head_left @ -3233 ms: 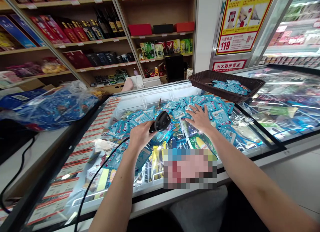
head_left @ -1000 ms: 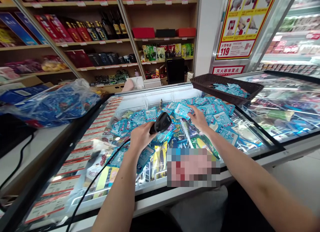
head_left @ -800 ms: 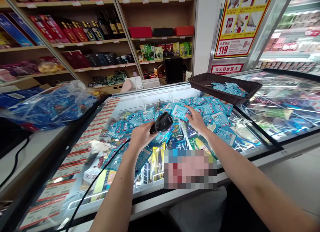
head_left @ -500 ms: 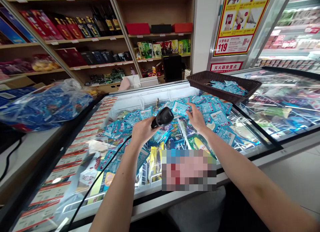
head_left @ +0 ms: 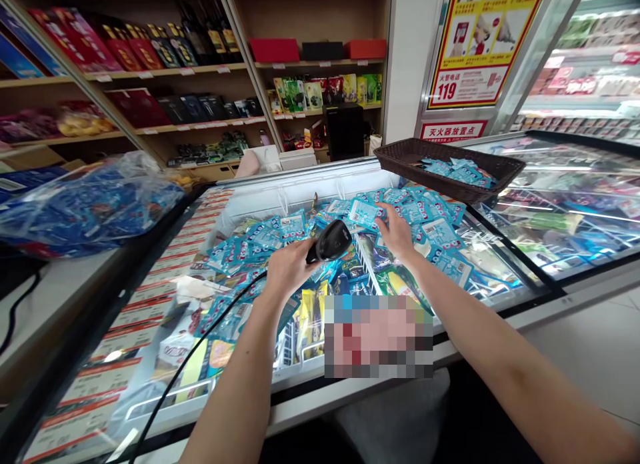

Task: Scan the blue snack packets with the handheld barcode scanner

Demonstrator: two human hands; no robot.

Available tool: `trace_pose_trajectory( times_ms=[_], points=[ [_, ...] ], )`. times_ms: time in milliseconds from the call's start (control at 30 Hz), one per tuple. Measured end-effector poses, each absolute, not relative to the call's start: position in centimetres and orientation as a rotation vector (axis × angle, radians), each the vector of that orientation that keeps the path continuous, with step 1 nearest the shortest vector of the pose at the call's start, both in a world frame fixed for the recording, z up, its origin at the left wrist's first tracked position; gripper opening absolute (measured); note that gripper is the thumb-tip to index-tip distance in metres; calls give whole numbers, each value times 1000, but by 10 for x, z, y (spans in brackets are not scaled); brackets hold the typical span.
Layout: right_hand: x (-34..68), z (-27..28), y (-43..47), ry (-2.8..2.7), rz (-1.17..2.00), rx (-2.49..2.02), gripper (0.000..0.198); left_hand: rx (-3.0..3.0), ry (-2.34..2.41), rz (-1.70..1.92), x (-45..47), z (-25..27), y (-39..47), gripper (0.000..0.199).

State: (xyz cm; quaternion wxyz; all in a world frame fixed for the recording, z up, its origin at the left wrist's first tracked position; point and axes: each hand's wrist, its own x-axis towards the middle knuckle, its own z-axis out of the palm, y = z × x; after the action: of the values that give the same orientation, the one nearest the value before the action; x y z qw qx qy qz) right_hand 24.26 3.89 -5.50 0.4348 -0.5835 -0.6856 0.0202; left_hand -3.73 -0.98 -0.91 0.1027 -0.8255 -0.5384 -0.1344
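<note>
head view: the right hand (head_left: pixel 397 236), spread flat over the heap about three seconds ago, now has its fingers drawn in, thumb and fingertips pinching the right edge of one flat, light-blue plastic packet (head_left: pixel 364 213). that packet is at the far end of a white wire divider (head_left: pixel 367 261), in front of the loose heap of similar shiny blue packets (head_left: pixel 440 234); whether it is lifted fully clear of them i cannot tell. a pale panel on its left part looks like a barcode, though it is too small to read.

the left hand (head_left: pixel 290 267) is wrapped around the handle of a black plastic handheld scanner with a rounded head (head_left: pixel 330 241), which has shifted little in that time. a thin black cable (head_left: pixel 210 331) trails from it across the glass-topped white freezer (head_left: pixel 295 413). the scanner's head is near the pinched packet but apart from it.

as i judge it, the change singles one packet out of the heap and presents it to the scanner; whether it has been read is not visible.

the dark brown woven basket (head_left: pixel 400 155), on the freezer behind and to the right, contains more blue packets, and neither hand touches it.
</note>
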Motion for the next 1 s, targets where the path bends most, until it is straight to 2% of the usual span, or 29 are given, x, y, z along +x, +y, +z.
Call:
trace_pose_trajectory(
  times_ms=[1000],
  points=[
    [245,-57,41,-1697,64,-1438,40,-2445,-1585,-376,-37,-12,-13,39]
  ],
)
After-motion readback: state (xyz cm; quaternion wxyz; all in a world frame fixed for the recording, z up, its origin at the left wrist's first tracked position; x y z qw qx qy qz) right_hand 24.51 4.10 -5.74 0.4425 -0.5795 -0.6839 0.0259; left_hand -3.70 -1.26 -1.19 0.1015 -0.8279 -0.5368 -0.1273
